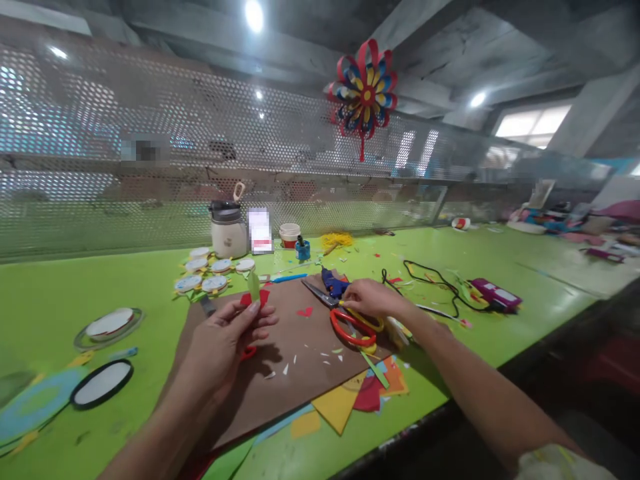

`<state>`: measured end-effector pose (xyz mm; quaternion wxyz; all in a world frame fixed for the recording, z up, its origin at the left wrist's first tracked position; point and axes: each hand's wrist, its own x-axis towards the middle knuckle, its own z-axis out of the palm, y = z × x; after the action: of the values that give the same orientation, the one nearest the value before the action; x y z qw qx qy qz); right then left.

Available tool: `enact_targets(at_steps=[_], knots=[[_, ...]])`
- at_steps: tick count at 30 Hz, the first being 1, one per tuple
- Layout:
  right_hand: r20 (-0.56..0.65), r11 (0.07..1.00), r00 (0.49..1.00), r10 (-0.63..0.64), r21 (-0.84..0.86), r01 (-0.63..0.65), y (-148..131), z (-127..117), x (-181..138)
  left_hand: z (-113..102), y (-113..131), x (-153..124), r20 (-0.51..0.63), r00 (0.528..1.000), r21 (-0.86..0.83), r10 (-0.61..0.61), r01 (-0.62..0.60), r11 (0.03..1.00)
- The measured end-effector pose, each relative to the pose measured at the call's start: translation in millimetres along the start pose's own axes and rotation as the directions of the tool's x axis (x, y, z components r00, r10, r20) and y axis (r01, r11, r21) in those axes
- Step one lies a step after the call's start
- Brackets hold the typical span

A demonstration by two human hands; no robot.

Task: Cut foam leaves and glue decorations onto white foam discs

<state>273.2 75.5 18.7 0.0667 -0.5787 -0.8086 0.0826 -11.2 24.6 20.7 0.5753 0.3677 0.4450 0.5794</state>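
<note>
My left hand [225, 343] is raised over a brown board [295, 373], its fingers pinched on a small green paper leaf [254, 287] with a bit of red paper [261, 298] behind it. My right hand [373, 298] rests further right on the board, fingers closed at the handle end of red-and-yellow scissors [350, 323], whose blades point left. A blue glue gun [334, 283] lies just behind that hand.
Coloured paper scraps [350, 400] stick out from under the board's near edge. Round paper discs [207, 273], a white jar [229, 230] and small pots sit at the back. A black cable [440, 287] runs right. Round lids [103, 383] lie left. A perforated metal screen backs the green table [50, 300].
</note>
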Motion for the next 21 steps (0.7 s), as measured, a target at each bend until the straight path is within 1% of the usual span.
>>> enact_targets(at_steps=[3, 7, 11, 13, 16, 18, 21], knots=[[0.029, 0.999, 1.000, -0.009, -0.053, 0.010, 0.5, 1.1, -5.2, -1.8, -2.5, 0.7, -0.028, 1.000, 0.018, 0.005, -0.004, 1.000], [0.037, 0.997, 0.999, -0.032, -0.063, 0.034, 1.9, 2.2, -12.6, -1.6, -3.7, -0.2, -0.090, 0.996, 0.023, 0.005, -0.003, 1.000], [0.006, 0.999, 1.000, -0.027, -0.044, 0.027, 0.6, 8.7, -12.2, 0.0, -2.6, -0.7, -0.116, 0.993, -0.005, -0.004, 0.003, 1.000], [-0.009, 1.000, 1.000, -0.010, -0.026, 0.010, -0.9, 13.5, -10.0, 0.7, -2.0, -0.7, -0.128, 0.992, -0.005, 0.018, -0.018, 1.000], [-0.068, 0.999, 0.997, 0.034, 0.008, -0.033, -2.7, 17.9, -8.4, 1.4, -1.5, -1.2, -0.140, 0.989, 0.005, 0.042, -0.042, 0.999], [-0.109, 0.998, 0.992, 0.057, 0.037, -0.053, -3.9, 17.5, -9.0, 1.6, -1.4, -1.9, -0.136, 0.990, 0.006, 0.047, -0.046, 0.999], [-0.136, 0.995, 0.989, 0.059, 0.086, -0.048, -10.6, 14.3, -9.3, 2.0, -0.9, -2.9, -0.142, 0.988, -0.002, 0.057, -0.058, 0.998]])
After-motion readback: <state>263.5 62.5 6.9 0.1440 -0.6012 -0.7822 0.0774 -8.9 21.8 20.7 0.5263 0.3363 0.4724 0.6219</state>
